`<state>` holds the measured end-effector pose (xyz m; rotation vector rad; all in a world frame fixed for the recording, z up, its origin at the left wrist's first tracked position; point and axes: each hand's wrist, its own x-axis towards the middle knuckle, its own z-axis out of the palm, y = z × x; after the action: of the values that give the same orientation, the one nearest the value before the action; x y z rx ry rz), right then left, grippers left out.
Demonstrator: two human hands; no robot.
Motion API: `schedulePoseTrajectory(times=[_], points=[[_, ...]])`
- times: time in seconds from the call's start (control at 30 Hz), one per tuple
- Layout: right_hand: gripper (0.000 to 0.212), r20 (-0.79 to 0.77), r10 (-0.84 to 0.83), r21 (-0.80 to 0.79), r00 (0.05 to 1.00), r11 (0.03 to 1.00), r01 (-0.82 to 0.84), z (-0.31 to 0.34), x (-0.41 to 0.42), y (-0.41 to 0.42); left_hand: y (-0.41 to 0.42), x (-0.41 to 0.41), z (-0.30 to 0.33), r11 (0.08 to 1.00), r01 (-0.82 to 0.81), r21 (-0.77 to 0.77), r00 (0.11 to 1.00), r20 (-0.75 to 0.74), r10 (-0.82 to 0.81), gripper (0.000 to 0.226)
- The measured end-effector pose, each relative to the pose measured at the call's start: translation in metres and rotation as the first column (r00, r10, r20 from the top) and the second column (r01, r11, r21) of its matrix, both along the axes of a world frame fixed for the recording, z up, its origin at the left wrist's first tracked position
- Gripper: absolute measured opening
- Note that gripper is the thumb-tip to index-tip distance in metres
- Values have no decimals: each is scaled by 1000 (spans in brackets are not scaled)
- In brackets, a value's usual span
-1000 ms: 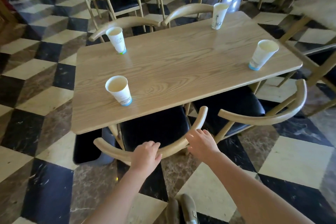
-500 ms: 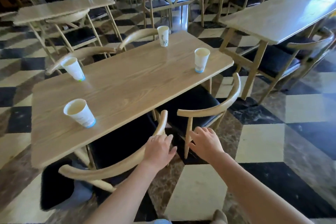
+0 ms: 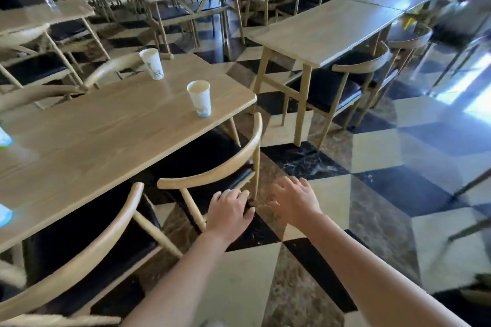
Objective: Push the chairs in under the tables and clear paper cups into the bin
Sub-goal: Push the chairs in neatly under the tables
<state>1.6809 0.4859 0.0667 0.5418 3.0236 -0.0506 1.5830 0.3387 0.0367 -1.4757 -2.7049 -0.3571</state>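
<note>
Head view, reading from the left: the near-left chair [image 3: 79, 260] has its dark seat partly under the wooden table [image 3: 106, 135], its curved backrest just short of the table's near edge. At the far left edge of the table two slivers of blurred cups show, too cut off to describe. Further right, a paper cup [image 3: 152, 63] stands upright near the far edge and a second paper cup [image 3: 199, 98] stands upright near the right corner. Below that corner sits the right-hand chair [image 3: 212, 167], seat part-way under the table, backrest angled out from the edge.

The left hand [image 3: 229, 211] is spread, fingers reaching the back corner of that chair's seat; whether it touches is hard to tell. The right hand [image 3: 295, 199] is open and spread over the floor just to the right, holding nothing.

The step in hand looks like pushing this chair in. It would go best with both palms on the curved backrest, one toward each end, pushing square to the table edge so the chair does not swing. No bin shows here.
</note>
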Motion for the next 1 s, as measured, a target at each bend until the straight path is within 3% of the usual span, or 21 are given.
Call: schedulePoseTrajectory(times=[0.13, 0.37, 0.6, 0.8, 1.0], points=[[38, 35, 9, -6, 999, 1000, -9, 2, 8, 53, 49, 5, 4, 998, 6, 54, 1000, -14, -5, 35], [36, 10, 27, -20, 1000, 999, -27, -5, -29, 134, 131, -28, -1, 1000, -7, -5, 1000, -2, 7, 40], [37, 60, 17, 2, 998, 1000, -17, -4, -95, 237, 242, -97, -11, 999, -29, -17, 998, 60, 30, 45], [36, 73, 18, 8, 997, 1000, -18, 5, -160, 307, 317, -169, -1, 998, -15, 65, 1000, 19, 13, 48], [38, 88, 49, -28, 995, 999, -47, -2, -215, 358, 363, -214, -9, 998, -57, 1, 995, 78, 56, 35]])
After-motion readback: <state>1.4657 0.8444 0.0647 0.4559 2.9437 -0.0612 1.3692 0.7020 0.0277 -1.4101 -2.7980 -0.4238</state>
